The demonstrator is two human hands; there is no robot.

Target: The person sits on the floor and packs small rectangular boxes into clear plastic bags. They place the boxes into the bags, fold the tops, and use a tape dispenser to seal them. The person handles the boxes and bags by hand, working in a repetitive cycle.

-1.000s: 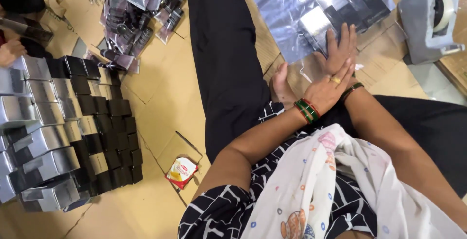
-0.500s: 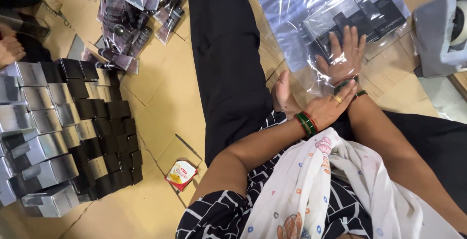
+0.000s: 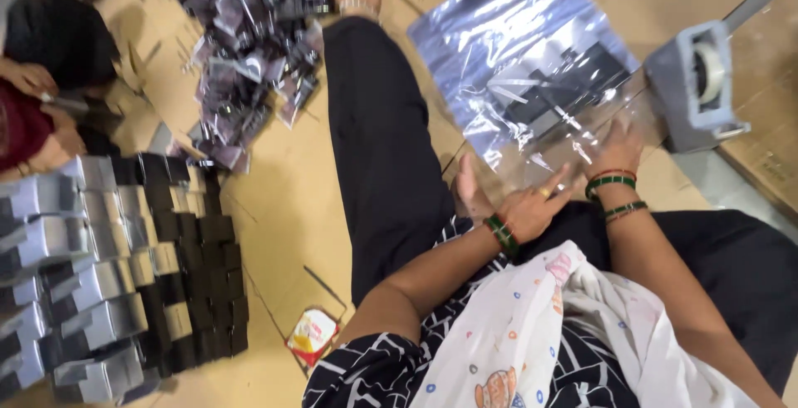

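Head view, looking down: a person seated on a cardboard-covered floor (image 3: 291, 208) works a clear plastic bag (image 3: 519, 67) that lies flat at far right, its long axis running from near left to far right, the glossy crinkled film showing dark flat pieces inside. The left hand (image 3: 532, 206), wrist ringed by a green and red bangle, lies open with fingers spread on the bag's near edge, gripping nothing. The right hand (image 3: 617, 149), 2 green bangles at the wrist, presses flat on the film, fingers loose; whether it pinches the plastic cannot be told. A grey tape dispenser (image 3: 694, 84) stands just right of the bag. At left sit rows of small silver and black boxes (image 3: 108, 267); a heap of bagged dark items (image 3: 249, 51) lies far left.
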